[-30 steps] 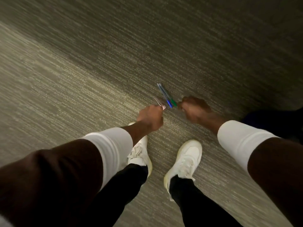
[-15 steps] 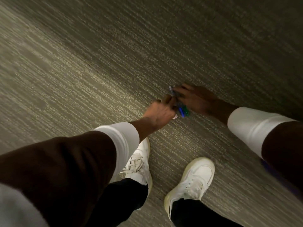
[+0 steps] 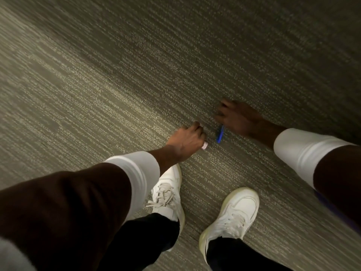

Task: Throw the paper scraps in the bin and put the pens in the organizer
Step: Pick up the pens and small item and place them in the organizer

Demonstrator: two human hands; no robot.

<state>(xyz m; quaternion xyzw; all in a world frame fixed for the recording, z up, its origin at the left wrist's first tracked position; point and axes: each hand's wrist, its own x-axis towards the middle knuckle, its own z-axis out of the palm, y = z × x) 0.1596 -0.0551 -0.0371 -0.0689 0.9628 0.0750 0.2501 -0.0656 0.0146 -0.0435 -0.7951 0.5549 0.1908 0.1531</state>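
I look straight down at a carpeted floor. My left hand [image 3: 186, 140] is closed in a fist, and a small pale pink tip [image 3: 204, 146], likely a pen end, sticks out below it. My right hand [image 3: 237, 118] hangs beside it, fingers curled, with the blue end of a pen [image 3: 220, 134] poking out underneath. Whatever else each hand holds is hidden by the fingers. No bin, organizer or paper scraps are in view.
Grey-green striped carpet [image 3: 117, 85] fills the view. My two white sneakers [image 3: 169, 194] [image 3: 237, 212] and dark trouser legs stand below the hands. A dark purple edge [image 3: 330, 204] shows at the right under my right arm.
The hands met over the pens, then parted. The long blue and green pens that stuck up from my right hand are now mostly hidden; only a blue end shows.
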